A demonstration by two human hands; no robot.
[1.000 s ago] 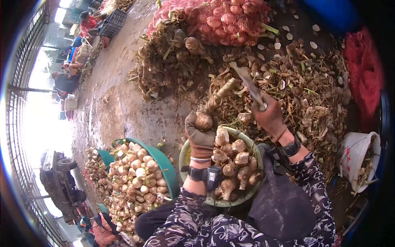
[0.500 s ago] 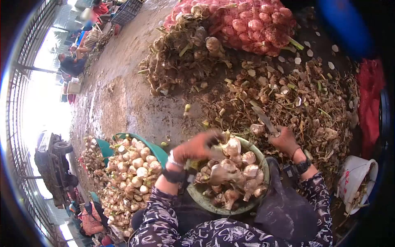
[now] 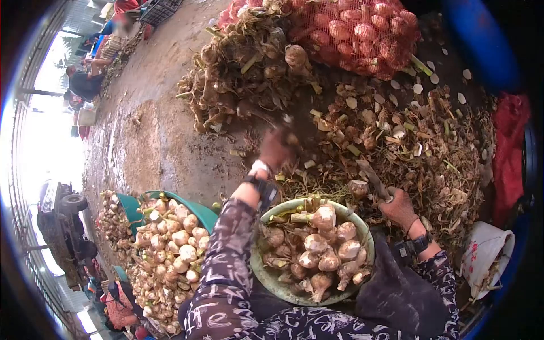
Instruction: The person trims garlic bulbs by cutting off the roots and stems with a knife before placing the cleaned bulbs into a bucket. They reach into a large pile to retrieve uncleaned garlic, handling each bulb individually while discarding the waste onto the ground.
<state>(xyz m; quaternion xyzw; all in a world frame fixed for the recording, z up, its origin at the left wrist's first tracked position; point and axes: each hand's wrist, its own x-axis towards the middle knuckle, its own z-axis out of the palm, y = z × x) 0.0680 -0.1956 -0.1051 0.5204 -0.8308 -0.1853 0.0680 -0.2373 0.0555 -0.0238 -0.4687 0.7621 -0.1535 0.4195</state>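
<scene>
My left hand (image 3: 277, 148) is stretched forward over the ground, near the heap of untrimmed garlic (image 3: 249, 71) with dry stalks and roots. It is smeared by motion, so I cannot tell whether its fingers hold anything. My right hand (image 3: 399, 211) is closed round the handle of a knife (image 3: 372, 180), whose blade points up and left over the trimmings. Between my arms, the round green basin (image 3: 262, 277) in my lap holds several garlic bulbs (image 3: 316, 243), some with stalks and roots on. One bulb (image 3: 357, 188) lies just beyond the basin, beside the blade.
Trimmed garlic (image 3: 170, 249) spills from a tipped green tub (image 3: 207, 214) on the left. Cut stalks and husks (image 3: 419, 153) cover the ground at right. A red mesh sack (image 3: 362, 34) of garlic lies ahead, a white bucket (image 3: 481, 255) at right. People (image 3: 85, 82) sit far left.
My left hand has moved from above the basin forward toward the untrimmed heap. The right hand keeps the knife in nearly the same place. The view has shifted slightly.
</scene>
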